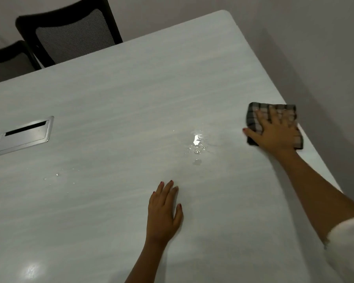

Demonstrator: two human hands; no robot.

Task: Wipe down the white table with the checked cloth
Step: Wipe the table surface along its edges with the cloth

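The white table fills most of the view. A folded checked cloth, dark and light squares, lies near the table's right edge. My right hand presses flat on the cloth with fingers spread and straight. My left hand rests flat on the bare tabletop nearer to me, fingers straight, holding nothing. A small puddle of water shines between the two hands, left of the cloth. A few tiny droplets lie further left.
A metal cable-port cover is set into the table at the left. Two dark mesh-backed chairs stand at the far edge. A plain wall runs close along the table's right side.
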